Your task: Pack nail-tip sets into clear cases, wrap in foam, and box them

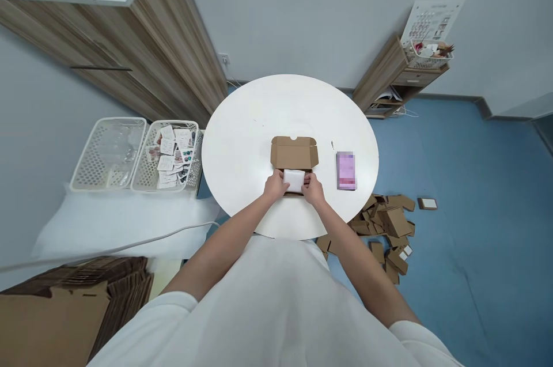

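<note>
An open brown cardboard mailer box (295,156) stands near the front of the round white table (242,136), its lid folded back away from me. Over the box's lower part is a white wrapped packet (294,180), flat and roughly square. My left hand (275,185) grips the packet's left side, thumb on its edge. On the opposite side my right hand (313,189) holds the packet's right edge with curled fingers. How deep the packet sits in the box I cannot tell. To the right lies a stack of pink-purple cards (346,171), its print blurred.
Left of the table are a basket of carded small items (175,154) and a basket with clear plastic pieces (110,154). Flattened cardboard (56,321) is stacked lower left. Many small boxes (393,223) lie on the floor at right. A white cable (168,235) runs toward the table.
</note>
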Tool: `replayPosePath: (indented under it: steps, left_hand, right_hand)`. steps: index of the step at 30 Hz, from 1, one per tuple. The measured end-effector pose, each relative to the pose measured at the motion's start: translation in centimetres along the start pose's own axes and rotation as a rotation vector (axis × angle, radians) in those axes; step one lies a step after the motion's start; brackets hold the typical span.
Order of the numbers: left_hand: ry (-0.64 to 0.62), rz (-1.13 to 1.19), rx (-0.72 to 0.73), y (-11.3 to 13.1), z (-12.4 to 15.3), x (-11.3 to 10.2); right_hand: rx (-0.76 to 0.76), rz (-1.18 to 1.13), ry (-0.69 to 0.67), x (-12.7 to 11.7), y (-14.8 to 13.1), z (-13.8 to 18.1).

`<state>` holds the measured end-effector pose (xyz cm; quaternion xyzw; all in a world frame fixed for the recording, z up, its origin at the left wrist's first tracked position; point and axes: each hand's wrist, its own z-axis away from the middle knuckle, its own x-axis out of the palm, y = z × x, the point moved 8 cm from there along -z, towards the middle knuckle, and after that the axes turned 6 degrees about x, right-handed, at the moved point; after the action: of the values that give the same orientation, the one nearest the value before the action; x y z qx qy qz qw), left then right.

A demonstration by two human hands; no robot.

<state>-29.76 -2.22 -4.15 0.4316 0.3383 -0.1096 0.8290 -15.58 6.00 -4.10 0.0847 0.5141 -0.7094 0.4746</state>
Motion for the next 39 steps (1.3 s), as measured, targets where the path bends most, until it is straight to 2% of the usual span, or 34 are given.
replayPosePath:
  steps: [8,14,16,19,21,23,26,28,33,39]
  left_hand:
    - [-0.128,-0.158,-0.013,-1.1,1.5,1.0]
    - [-0.103,-0.130,0.071,-0.9,2.7,0.8]
    - [-0.049,-0.114,0.144,-0.2,2.9,-0.1]
    - [0.153,-0.071,0.259,0.4,3.5,-3.0]
    - [0.297,-0.025,0.241,-0.5,3.9,-5.0]
    - [0.337,0.029,0.121,-2.4,3.9,-5.9]
    - [0.218,0.073,-0.060,-5.0,3.7,-4.8]
    - [0.133,0.054,-0.119,-5.7,3.5,-3.6]
    - [0.035,-0.068,-0.128,-5.4,2.9,-1.6]
    - [0.022,-0.190,-0.116,-4.4,2.0,-0.5]
  right_hand:
    - [-0.078,0.318,-0.036,1.5,-0.7,0.8]
    - [-0.198,0.448,-0.044,2.0,-1.8,1.8]
    - [-0.257,0.437,-0.017,1.1,-2.3,2.1]
    - [-0.319,0.347,0.068,-1.4,-2.6,1.9]
    - [-0.303,0.276,0.117,-3.3,-2.3,1.2]
    - [-0.246,0.210,0.141,-4.8,-1.5,0.4]
    - [-0.163,0.140,0.145,-5.9,-0.5,-0.6]
    - [-0.145,0.129,0.134,-6.0,-0.3,-0.8]
    - [-0.145,0.140,0.115,-5.5,-0.1,-1.2]
    - [-0.108,0.119,0.080,-5.4,1.1,-1.9]
